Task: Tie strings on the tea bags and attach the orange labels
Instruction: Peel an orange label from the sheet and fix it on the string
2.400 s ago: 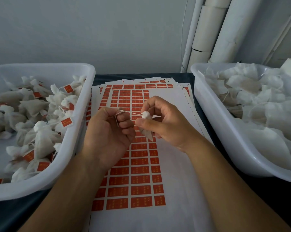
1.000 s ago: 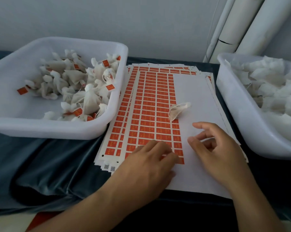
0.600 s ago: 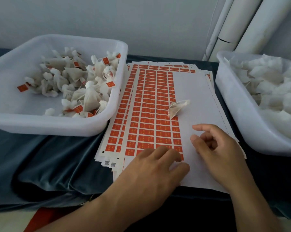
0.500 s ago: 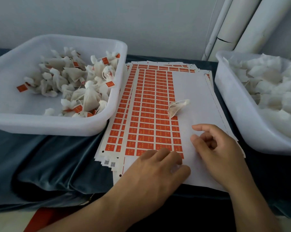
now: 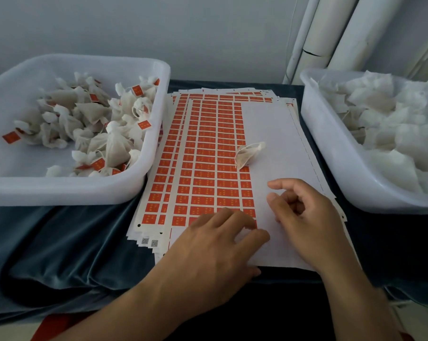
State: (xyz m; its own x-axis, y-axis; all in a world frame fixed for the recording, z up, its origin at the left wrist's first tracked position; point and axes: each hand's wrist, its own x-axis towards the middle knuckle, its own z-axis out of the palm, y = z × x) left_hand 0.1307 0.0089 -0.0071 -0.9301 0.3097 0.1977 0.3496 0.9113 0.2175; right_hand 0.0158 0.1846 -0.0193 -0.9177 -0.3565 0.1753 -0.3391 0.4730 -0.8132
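Head view, looking down on a table draped in dark cloth [image 5: 60, 247], against a pale wall [image 5: 159, 25] with white pipes [image 5: 336, 28] at far right. Flanking the centre: left bin [image 5: 68, 193], white plastic, part filled with tied tea bags carrying orange tags; right bin [image 5: 336, 153], white plastic, heaped with untied bags [image 5: 390, 124]. Between the bins, a fanned stack of label sheets [image 5: 277, 124], top sheet printed with rows of orange labels [image 5: 208, 153] on its left part, bare backing on its right. Near the middle of the top sheet, at the edge of the label rows, one tied tea bag [image 5: 248, 153] lying on its side, apart from both hands. At the stack's near edge, left hand [image 5: 215, 254] resting palm down, fingers lightly bent, tips on the last label rows, gripping nothing visible. Just beside it, right hand [image 5: 306, 217] over the bare backing, index finger stretched out, remaining fingers curled in toward the thumb; whether anything is pinched there, cannot tell.
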